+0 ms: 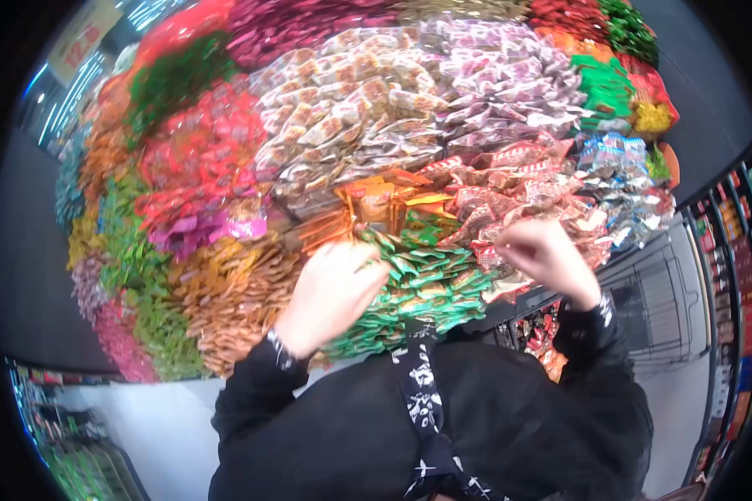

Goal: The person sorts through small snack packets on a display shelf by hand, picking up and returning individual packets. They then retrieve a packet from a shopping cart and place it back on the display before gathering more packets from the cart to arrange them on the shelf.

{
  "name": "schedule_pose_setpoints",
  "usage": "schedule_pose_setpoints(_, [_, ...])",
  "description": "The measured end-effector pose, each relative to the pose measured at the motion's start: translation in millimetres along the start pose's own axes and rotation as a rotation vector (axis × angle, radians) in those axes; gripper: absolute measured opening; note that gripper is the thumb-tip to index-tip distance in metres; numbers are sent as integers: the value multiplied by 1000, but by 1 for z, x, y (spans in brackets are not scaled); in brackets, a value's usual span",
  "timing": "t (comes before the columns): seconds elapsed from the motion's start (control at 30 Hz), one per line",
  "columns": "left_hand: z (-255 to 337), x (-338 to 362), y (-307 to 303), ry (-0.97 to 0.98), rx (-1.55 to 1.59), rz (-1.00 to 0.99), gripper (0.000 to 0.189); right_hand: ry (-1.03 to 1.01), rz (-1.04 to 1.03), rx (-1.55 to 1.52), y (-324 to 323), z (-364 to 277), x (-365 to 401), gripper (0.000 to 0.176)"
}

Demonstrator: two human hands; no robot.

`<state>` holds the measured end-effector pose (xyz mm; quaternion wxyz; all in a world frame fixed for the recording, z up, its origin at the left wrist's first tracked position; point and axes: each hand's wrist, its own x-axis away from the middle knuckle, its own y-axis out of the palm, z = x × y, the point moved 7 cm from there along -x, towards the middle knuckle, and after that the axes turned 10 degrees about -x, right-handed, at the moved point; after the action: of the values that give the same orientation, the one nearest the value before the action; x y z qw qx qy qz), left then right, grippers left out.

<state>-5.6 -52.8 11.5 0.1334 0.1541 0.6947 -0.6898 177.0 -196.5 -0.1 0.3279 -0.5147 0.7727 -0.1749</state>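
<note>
Over the front of a large display of small wrapped packets, my left hand (332,288) is blurred, its fingers curled at the edge of the green packets (426,284). Just beyond it lie orange packets (376,204), some standing up. My right hand (547,257) hangs above the red-and-white packets (518,179), fingers bent inward and smeared by motion. Whether either hand holds a packet cannot be made out. Brown-orange packets (234,292) lie to the left of my left hand.
Rows of white packets (351,100) and red packets (205,134) fill the display further back. Blue packets (614,159) lie at the right. A wire rack (656,292) stands at the right, with stocked shelves (735,317) beyond it. A price sign (79,50) hangs at upper left.
</note>
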Motion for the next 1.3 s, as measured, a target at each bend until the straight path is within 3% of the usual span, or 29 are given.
schedule_pose_setpoints(0.1, [6, 20, 2, -48, 105, -116, 14, 332, 129, -158, 19, 30, 52, 10])
schedule_pose_setpoints(0.27, [20, 53, 24, -235, 350, -164, 13, 358, 298, -270, 55, 54, 132, 13])
schedule_pose_setpoints(0.37, [50, 43, 48, -206, 454, -201, 13, 415, 372, -311, 53, 61, 168, 11])
schedule_pose_setpoints(0.43, [67, 34, 67, -362, 552, -290, 13, 447, 408, -288, 51, 69, 188, 11])
schedule_pose_setpoints(0.6, [155, -15, 121, -164, 676, -344, 13, 628, 561, -267, 46, 88, 262, 13])
schedule_pose_setpoints(0.73, [240, -37, 193, 75, 665, -411, 11, 781, 610, -317, 58, 111, 362, 12])
schedule_pose_setpoints(0.87, [319, -39, 267, 292, 634, -539, 11, 990, 610, -159, 65, 125, 468, 10])
schedule_pose_setpoints(1.03, [366, -23, 353, 470, 403, -771, 15, 1221, 686, -255, 59, 128, 544, 11])
schedule_pose_setpoints(1.1, [377, -22, 379, 460, 427, -771, 14, 1358, 722, -261, 58, 132, 559, 10])
schedule_pose_setpoints(1.2, [382, -22, 424, 459, 444, -795, 14, 1347, 789, -237, 59, 146, 562, 11])
schedule_pose_setpoints(1.3, [373, -18, 469, 453, 229, -919, 15, 1358, 831, -188, 62, 172, 561, 13])
